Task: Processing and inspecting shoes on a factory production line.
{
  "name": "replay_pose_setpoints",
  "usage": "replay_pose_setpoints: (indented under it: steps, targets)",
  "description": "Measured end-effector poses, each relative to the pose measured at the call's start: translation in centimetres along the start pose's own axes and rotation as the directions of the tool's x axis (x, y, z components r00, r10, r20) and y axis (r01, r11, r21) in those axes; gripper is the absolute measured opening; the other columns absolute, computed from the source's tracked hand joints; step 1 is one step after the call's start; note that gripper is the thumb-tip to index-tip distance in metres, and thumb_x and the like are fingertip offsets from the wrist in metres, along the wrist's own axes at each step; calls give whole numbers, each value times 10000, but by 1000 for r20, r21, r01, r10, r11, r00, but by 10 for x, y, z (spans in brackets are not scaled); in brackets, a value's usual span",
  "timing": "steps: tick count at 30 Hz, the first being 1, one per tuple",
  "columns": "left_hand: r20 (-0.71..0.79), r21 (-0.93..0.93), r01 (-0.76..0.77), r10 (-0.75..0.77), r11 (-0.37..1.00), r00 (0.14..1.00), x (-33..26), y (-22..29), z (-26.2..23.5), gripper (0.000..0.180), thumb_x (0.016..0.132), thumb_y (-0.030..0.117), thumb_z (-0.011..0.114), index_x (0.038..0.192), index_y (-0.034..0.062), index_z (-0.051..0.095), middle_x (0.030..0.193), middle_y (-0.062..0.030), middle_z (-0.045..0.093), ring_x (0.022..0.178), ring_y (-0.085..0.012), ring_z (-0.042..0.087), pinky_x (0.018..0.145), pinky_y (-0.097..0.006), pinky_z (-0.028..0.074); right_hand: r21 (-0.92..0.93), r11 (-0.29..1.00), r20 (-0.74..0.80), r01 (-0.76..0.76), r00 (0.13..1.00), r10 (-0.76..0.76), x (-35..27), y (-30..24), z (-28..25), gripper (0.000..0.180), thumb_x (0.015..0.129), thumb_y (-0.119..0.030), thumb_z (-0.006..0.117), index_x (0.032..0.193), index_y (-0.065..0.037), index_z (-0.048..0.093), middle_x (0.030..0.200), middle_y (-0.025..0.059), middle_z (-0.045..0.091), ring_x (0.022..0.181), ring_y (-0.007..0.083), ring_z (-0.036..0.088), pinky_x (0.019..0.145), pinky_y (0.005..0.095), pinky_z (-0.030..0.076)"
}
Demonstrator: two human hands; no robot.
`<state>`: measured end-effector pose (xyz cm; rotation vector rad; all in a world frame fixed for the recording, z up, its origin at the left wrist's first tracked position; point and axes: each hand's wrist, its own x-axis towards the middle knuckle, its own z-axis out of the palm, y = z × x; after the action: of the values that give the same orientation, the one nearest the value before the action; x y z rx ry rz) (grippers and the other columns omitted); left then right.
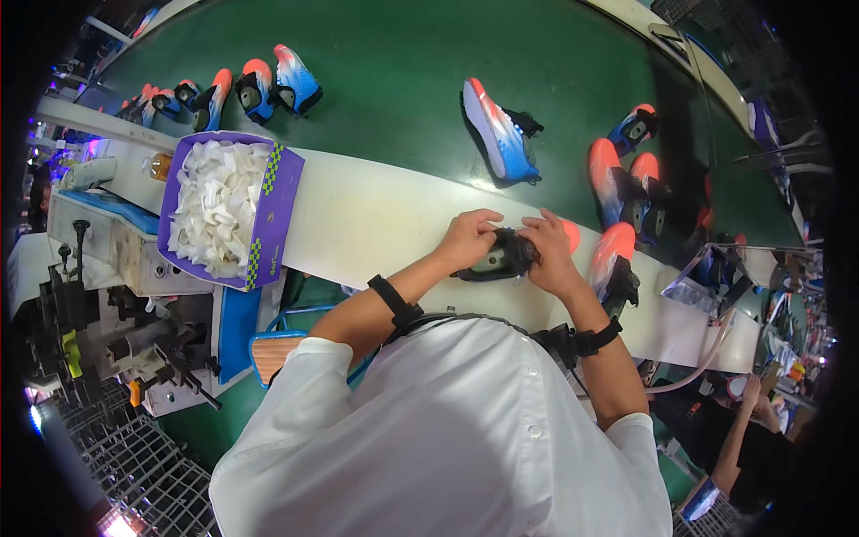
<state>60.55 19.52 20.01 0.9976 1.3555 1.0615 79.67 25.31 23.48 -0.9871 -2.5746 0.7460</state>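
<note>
At the white bench edge in front of me, both hands are on a sports shoe point(495, 262). Its black collar and grey-green inside face me, and its coral toe points right. My left hand point(467, 242) pinches the collar on the left side with bent fingers. On the other side, my right hand point(549, 254) closes round the black upper near the tongue. My fingers and the shoe's angle hide much of its body. Just right of my right hand stands another coral and blue shoe point(614, 255). A single white, coral and blue shoe point(498, 134) lies beyond my hands on the green surface.
A purple box point(284, 210) full of crumpled white material point(219, 206) stands on the left. Several shoes point(255, 89) line the green bench's far left; more point(607, 174) cluster at right. A machine point(152, 345) sits lower left. Another person point(725, 438) works at lower right.
</note>
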Motion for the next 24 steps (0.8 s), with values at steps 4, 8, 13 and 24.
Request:
replay_pose_setpoints:
  steps: [4, 8, 13, 24]
  targets:
    - [-48, 193, -230, 243, 954, 969, -12, 13, -5, 280, 736, 15, 622, 1008, -6, 560, 844, -85, 619, 785, -181, 606, 730, -280, 483, -59, 996, 82, -60, 995, 65, 0, 3, 0, 519, 550, 33, 632, 1045, -120, 597, 1233, 102, 513, 1245, 380, 377, 992, 506, 289]
    - [199, 463, -581, 560, 670, 804, -21, 35, 13, 437, 633, 130, 736, 993, 31, 508, 933, -118, 522, 931, -322, 501, 793, -398, 433, -33, 995, 55, -92, 994, 94, -1, -2, -7, 492, 568, 38, 631, 1036, -110, 602, 1200, 132, 527, 1230, 376, 395, 993, 500, 298]
    - [131, 552, -485, 504, 678, 854, -30, 33, 26, 423, 630, 124, 746, 960, 18, 505, 939, -137, 519, 903, -326, 487, 767, -412, 419, 238, 966, -84, -102, 989, 125, -13, -22, -28, 417, 623, 61, 597, 1019, -72, 603, 1142, 159, 543, 1129, 333, 477, 893, 396, 405]
    - [-55, 576, -361, 475, 733, 878, -44, 33, 58, 418, 641, 83, 719, 980, 14, 484, 945, -141, 512, 908, -338, 477, 782, -410, 417, 178, 969, -82, -170, 979, 186, -12, -34, -38, 268, 774, -213, 670, 926, 3, 624, 867, 167, 584, 820, 307, 584, 707, 367, 471]
